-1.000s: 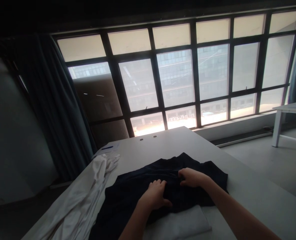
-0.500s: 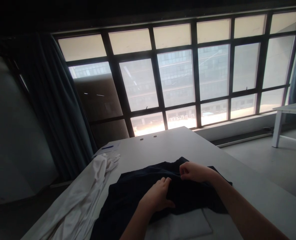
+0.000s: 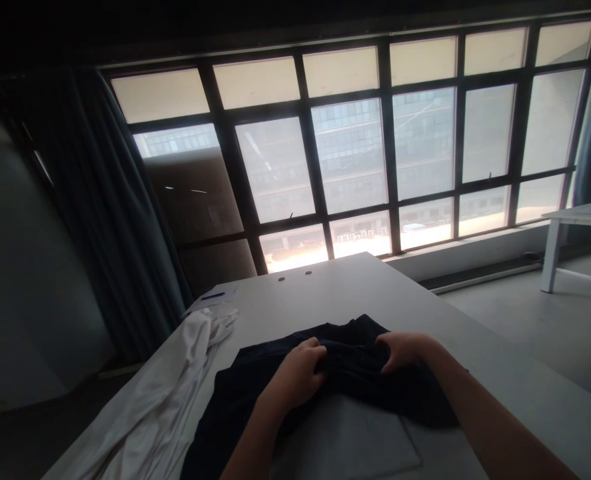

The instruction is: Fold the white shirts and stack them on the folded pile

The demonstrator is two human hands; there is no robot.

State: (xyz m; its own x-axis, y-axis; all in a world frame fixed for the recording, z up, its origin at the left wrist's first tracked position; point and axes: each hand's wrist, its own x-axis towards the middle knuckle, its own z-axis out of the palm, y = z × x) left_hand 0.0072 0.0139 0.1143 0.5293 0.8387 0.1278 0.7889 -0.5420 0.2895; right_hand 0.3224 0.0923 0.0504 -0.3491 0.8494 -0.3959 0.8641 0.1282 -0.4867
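Your left hand [image 3: 295, 373] and right hand [image 3: 408, 351] are both curled, fingers pinching folds of the dark cloth [image 3: 360, 347] near the desk's [image 3: 320, 287] near edge. Grip evenly with both. A pale flat sheet [image 3: 345, 443] lies under the cloth, a crumpled white cloth [image 3: 160, 380] runs along the left edge, a paper [image 3: 212, 298] sits at the far corner, and a tall window [image 3: 355, 153] stands beyond.

The dark blue cloth shirt [image 3: 350, 363] looks soft and matt. The crumpled white cloth [image 3: 160, 387] looks thin and a bit shiny. The pale surface [image 3: 315, 293] looks smooth and matt.
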